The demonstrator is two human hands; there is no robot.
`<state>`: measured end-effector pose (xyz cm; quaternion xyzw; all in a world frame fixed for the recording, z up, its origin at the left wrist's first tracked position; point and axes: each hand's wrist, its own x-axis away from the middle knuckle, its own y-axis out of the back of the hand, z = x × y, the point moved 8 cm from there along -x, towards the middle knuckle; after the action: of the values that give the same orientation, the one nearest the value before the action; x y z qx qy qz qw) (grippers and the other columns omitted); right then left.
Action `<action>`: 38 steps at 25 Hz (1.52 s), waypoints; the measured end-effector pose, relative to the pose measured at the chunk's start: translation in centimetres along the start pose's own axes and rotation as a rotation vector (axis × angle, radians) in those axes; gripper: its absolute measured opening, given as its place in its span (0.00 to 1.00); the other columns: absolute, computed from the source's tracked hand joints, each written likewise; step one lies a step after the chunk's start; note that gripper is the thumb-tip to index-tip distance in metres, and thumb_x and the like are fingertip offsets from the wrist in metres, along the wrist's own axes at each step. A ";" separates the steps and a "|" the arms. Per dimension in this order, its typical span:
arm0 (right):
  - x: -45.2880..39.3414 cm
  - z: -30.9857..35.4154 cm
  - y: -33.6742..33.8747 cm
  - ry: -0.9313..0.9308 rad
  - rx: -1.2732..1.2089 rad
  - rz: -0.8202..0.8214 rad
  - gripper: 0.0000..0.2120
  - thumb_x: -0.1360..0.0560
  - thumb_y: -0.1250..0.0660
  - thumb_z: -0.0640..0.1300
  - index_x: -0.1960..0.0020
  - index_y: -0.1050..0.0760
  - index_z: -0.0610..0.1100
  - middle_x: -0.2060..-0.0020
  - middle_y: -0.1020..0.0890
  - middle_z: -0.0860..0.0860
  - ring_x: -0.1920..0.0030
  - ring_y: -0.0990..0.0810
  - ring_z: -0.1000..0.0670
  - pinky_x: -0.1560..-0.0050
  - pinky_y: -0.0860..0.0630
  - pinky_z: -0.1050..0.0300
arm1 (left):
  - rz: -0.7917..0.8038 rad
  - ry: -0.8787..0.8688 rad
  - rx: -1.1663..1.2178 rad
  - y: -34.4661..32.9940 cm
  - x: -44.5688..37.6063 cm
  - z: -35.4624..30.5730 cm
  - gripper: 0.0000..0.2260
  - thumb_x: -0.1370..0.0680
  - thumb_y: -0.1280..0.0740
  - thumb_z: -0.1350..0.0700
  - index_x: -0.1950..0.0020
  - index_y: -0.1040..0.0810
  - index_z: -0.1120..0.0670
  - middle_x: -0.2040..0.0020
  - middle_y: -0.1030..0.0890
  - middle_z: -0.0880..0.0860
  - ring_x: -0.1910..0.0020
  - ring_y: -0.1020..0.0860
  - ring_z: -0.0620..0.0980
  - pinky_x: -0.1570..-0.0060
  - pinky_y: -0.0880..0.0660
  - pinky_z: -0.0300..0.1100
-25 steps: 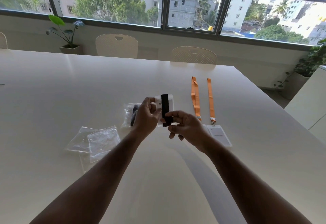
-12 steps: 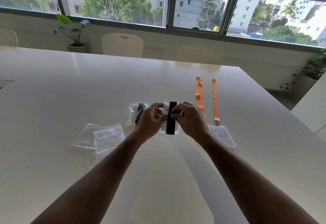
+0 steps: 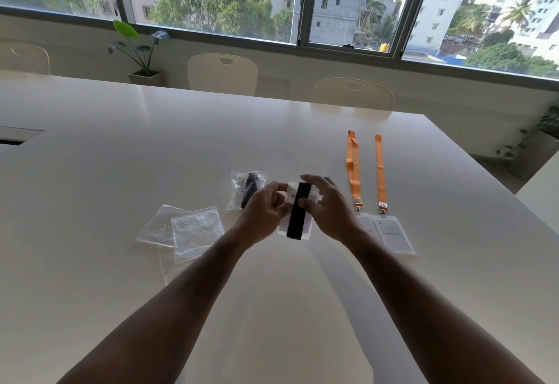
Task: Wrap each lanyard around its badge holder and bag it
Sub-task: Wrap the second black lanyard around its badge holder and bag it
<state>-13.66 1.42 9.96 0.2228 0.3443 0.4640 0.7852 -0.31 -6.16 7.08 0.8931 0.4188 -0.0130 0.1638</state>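
Black lanyard (image 3: 298, 210) on white badge holder (image 3: 303, 229); two orange lanyards (image 3: 353, 166); cream table (image 3: 151, 141)

Left hand (image 3: 266, 208) curled in a grip — right hand (image 3: 328, 205) fingers spread.

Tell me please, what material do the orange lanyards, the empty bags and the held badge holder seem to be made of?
Orange lanyards: probably woven fabric ribbon, flat and matte, with small shiny metal clips.
Empty bags: thin clear plastic film, crinkled and glossy.
Badge holder: likely clear plastic sleeve over a white card; a black lanyard, seemingly fabric, wraps it.
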 end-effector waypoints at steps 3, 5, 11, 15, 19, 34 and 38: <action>0.3 -0.8 -1.2 -0.056 -0.123 0.049 0.18 0.24 0.29 0.41 0.38 0.26 0.55 0.45 0.19 0.50 0.46 0.18 0.44 0.46 0.18 0.40 | 0.010 0.003 -0.022 0.3 0.4 0.4 0.14 0.21 0.31 0.63 0.35 0.25 0.56 0.56 0.16 0.52 0.53 0.15 0.52 0.49 0.17 0.52; 0.5 -1.0 -1.8 -0.088 -0.167 0.046 0.17 0.24 0.28 0.42 0.42 0.25 0.59 0.47 0.19 0.52 0.48 0.17 0.45 0.47 0.18 0.39 | -0.004 0.003 -0.050 0.6 0.7 0.7 0.14 0.21 0.31 0.62 0.36 0.24 0.57 0.59 0.17 0.51 0.56 0.16 0.51 0.50 0.17 0.49; 0.7 -0.7 -3.7 -0.141 -0.274 0.021 0.15 0.24 0.29 0.38 0.45 0.24 0.55 0.51 0.19 0.52 0.52 0.18 0.44 0.48 0.18 0.38 | -0.170 0.047 -0.200 3.8 1.5 1.9 0.08 0.20 0.32 0.57 0.43 0.19 0.54 0.55 0.14 0.52 0.55 0.15 0.49 0.50 0.17 0.51; 0.6 -0.6 -4.7 -0.165 -0.292 0.032 0.15 0.25 0.28 0.39 0.46 0.24 0.58 0.53 0.19 0.55 0.52 0.18 0.44 0.47 0.19 0.38 | -0.470 0.131 -0.425 9.0 2.6 3.0 0.08 0.22 0.34 0.61 0.48 0.16 0.57 0.50 0.14 0.57 0.50 0.17 0.56 0.46 0.20 0.47; 0.5 -0.2 -5.3 -0.168 -0.311 0.035 0.14 0.25 0.28 0.39 0.45 0.23 0.54 0.53 0.19 0.54 0.51 0.19 0.45 0.45 0.20 0.40 | -0.480 0.392 -0.706 12.3 3.7 5.4 0.13 0.23 0.36 0.59 0.40 0.21 0.54 0.40 0.24 0.60 0.37 0.28 0.62 0.39 0.26 0.53; 0.3 -0.5 -5.4 -0.195 -0.304 0.029 0.13 0.25 0.28 0.40 0.42 0.22 0.52 0.54 0.19 0.56 0.53 0.19 0.47 0.49 0.21 0.49 | -0.460 0.562 -0.908 14.2 4.9 7.9 0.14 0.28 0.35 0.57 0.42 0.23 0.53 0.38 0.26 0.58 0.35 0.31 0.60 0.40 0.29 0.56; 0.3 -0.6 -5.1 -0.212 -0.336 0.012 0.14 0.25 0.28 0.39 0.45 0.23 0.56 0.53 0.19 0.56 0.51 0.18 0.45 0.47 0.18 0.41 | -0.504 0.475 -0.920 13.9 4.7 6.7 0.11 0.26 0.38 0.58 0.45 0.23 0.54 0.43 0.22 0.56 0.38 0.29 0.60 0.41 0.28 0.55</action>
<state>-11.07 -0.69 6.07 0.1382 0.1759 0.4937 0.8404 13.95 -13.03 3.88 0.5810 0.6068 0.3326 0.4286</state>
